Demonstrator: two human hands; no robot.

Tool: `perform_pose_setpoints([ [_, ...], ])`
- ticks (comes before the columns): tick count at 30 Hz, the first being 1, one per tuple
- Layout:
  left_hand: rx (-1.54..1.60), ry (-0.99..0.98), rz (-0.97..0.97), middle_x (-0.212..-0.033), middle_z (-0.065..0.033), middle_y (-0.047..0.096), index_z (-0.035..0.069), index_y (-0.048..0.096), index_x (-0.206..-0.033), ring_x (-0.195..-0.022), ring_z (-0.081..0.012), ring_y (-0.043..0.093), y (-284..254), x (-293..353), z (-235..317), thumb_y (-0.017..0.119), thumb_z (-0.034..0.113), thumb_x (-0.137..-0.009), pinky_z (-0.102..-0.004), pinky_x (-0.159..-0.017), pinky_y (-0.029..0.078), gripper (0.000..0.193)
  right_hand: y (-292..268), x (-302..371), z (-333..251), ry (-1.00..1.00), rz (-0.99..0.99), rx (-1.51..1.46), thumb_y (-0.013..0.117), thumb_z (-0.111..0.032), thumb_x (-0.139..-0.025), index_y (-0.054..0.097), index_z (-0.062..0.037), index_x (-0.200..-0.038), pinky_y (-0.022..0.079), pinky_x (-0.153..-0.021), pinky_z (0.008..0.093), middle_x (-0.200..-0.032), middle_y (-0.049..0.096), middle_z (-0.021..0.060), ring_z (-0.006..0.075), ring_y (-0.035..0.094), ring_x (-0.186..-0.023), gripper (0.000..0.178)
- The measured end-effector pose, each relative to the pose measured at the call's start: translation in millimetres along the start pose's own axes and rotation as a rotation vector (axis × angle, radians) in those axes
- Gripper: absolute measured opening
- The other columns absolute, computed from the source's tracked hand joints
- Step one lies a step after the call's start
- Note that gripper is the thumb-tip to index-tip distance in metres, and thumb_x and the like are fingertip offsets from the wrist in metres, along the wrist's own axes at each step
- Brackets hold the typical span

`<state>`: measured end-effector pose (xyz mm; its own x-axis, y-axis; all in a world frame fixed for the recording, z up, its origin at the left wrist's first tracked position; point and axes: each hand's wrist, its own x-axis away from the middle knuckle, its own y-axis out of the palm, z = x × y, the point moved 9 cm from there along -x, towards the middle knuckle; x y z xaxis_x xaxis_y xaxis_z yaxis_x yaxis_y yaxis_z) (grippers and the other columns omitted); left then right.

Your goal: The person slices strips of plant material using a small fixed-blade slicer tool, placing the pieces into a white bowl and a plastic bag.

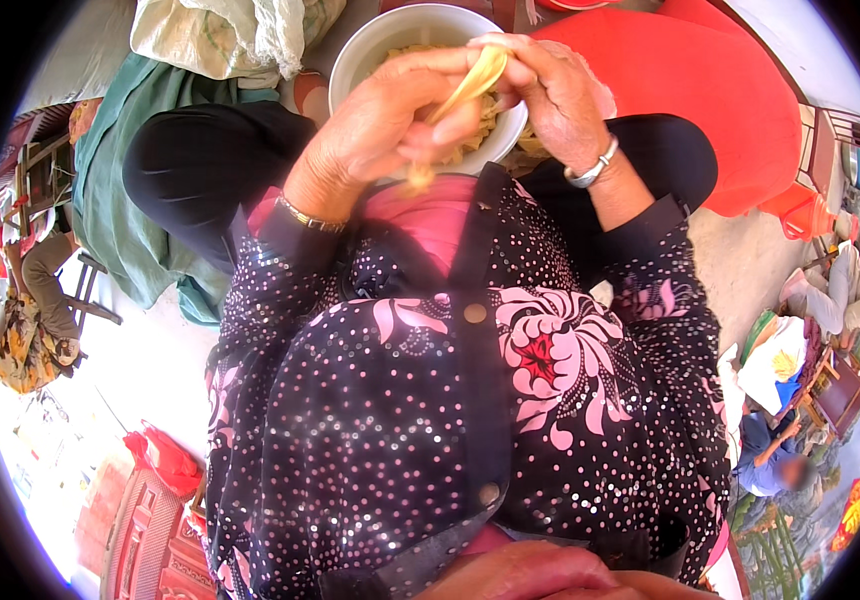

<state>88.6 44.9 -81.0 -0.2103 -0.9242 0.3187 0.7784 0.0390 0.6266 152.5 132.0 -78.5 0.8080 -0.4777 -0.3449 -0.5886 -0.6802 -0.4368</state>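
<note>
A soft, pale yellow strip (483, 78) is stretched between my two hands, over a white tub (347, 62). My left hand (385, 112) has its fingers curled round the lower part of the strip; its fingertips and a dangling yellow end are smeared by motion. At the strip's upper end, my right hand (562, 105) pinches it between thumb and fingers. Inside the tub lie many yellowish pieces (478, 142), partly hidden behind my hands. Whether the strip is husk, dough or something else I cannot tell.
A large red covering (695, 95) spreads to the right of the tub. Far left are a white woven sack (215, 38) and green cloth (130, 175). Other people (775, 460) sit at the right rim. A carved reddish wooden piece of furniture (155, 545) stands lower left.
</note>
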Motion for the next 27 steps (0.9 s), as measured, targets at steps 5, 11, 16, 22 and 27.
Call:
perform_pose_setpoints([
  [5, -0.275, 0.126, 0.206, -0.077, -0.0040, 0.055, -0.005, 0.060, -0.100, -0.071, -0.0140, 0.058, -16, -4, 12, 0.053, 0.012, -0.092, -0.0268, -0.061, 0.048, 0.020, 56, 26, 23, 0.622, 0.123, -0.887, 0.040, -0.010, -0.096, 0.054, -0.0036, -0.113, 0.037, -0.044, 0.0185, -0.067, 0.045, -0.0028, 0.0041, 0.039, -0.050, 0.022],
  [11, -0.939, 0.593, 0.389, -0.083, -0.0055, 0.060, -0.003, 0.062, -0.101, -0.075, -0.0120, 0.056, -39, -7, 15, 0.057, 0.008, -0.090, -0.0231, -0.066, 0.044, 0.017, 82, 37, 30, 0.779, 0.059, -1.281, 0.045, -0.017, -0.094, 0.047, -0.0068, -0.119, 0.033, -0.042, 0.0215, -0.064, 0.042, -0.0016, 0.0072, 0.033, -0.045, 0.027],
  [16, -0.558, 0.277, 0.503, -0.065, 0.0010, 0.056, 0.001, 0.065, -0.096, -0.053, -0.0038, 0.047, -58, -8, -6, 0.058, 0.010, -0.090, -0.0173, -0.048, 0.037, 0.013, 94, 46, 38, 0.804, 0.102, -1.321, 0.051, -0.016, -0.092, 0.048, -0.0060, -0.110, 0.038, -0.041, 0.0231, -0.066, 0.050, 0.0010, 0.0075, 0.039, -0.044, 0.021],
  [22, 0.029, 0.286, 0.495, -0.058, -0.0022, 0.052, 0.000, 0.057, -0.084, -0.046, -0.0082, 0.051, -82, -17, -30, 0.058, 0.007, -0.088, -0.0208, -0.042, 0.042, 0.008, 83, 51, 55, 0.840, 0.324, -1.000, 0.062, -0.012, -0.087, 0.050, -0.0014, -0.095, 0.044, -0.039, 0.0232, -0.068, 0.059, 0.0063, 0.0098, 0.051, -0.046, 0.018],
  [27, 0.168, 0.269, 0.307, -0.076, -0.0018, 0.058, 0.003, 0.057, -0.093, -0.055, -0.0052, 0.050, -104, -35, -48, 0.051, 0.011, -0.094, -0.0186, -0.044, 0.037, 0.010, 59, 41, 44, 0.651, 0.378, -0.599, 0.063, -0.007, -0.086, 0.052, 0.0000, -0.091, 0.048, -0.045, 0.0234, -0.069, 0.061, 0.0067, 0.0108, 0.059, -0.056, 0.014],
])
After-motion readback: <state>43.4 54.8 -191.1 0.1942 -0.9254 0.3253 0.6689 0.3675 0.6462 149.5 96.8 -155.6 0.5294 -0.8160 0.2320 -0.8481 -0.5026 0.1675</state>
